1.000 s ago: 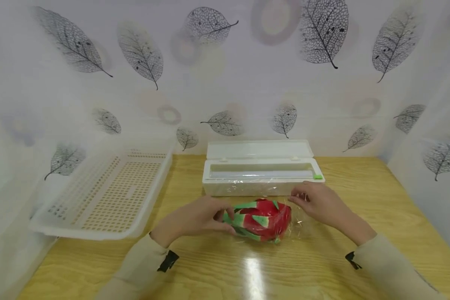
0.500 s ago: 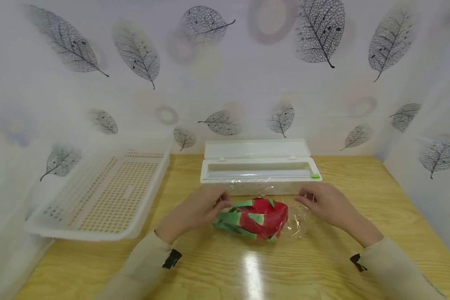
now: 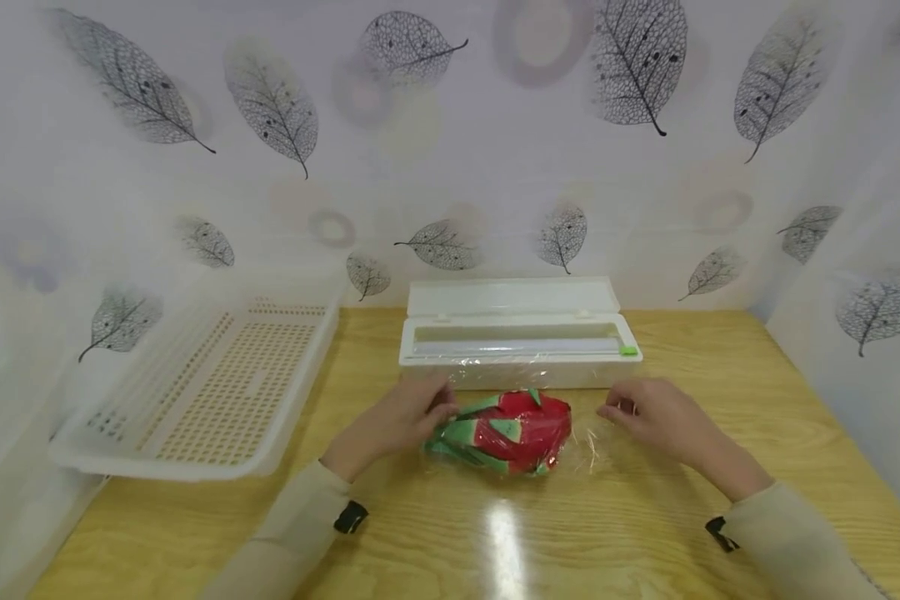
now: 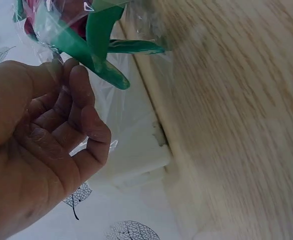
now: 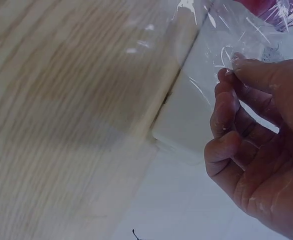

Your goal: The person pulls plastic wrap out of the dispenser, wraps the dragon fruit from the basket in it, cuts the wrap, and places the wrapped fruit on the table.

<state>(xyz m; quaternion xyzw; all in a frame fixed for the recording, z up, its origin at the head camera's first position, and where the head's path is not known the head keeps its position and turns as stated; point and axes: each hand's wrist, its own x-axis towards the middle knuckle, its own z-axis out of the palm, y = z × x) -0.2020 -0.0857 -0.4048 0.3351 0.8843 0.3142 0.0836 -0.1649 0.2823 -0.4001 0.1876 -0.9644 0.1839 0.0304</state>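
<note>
on the wooden table, at 6 o'clock of the open cling film dispenser, dragon fruit lying long axis 9-to-3 on cling film, left hand pinching film at its 9 o'clock end, nearer than right hand pinching the 3 o'clock edge.

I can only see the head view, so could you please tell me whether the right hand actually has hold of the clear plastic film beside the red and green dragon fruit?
Observer: Yes. In the right wrist view the right hand pinches the edge of the clear plastic film between thumb and fingertips.
Operator: Thank you. Does the left hand grip the fruit itself?
Observer: The left wrist view shows the left hand with its fingertips on film covering the red and green dragon fruit, by its green scales.
Operator: Is the film still joined to the white dispenser box?
Observer: I cannot tell; the wrist views only show film lying against the white dispenser box.
</note>
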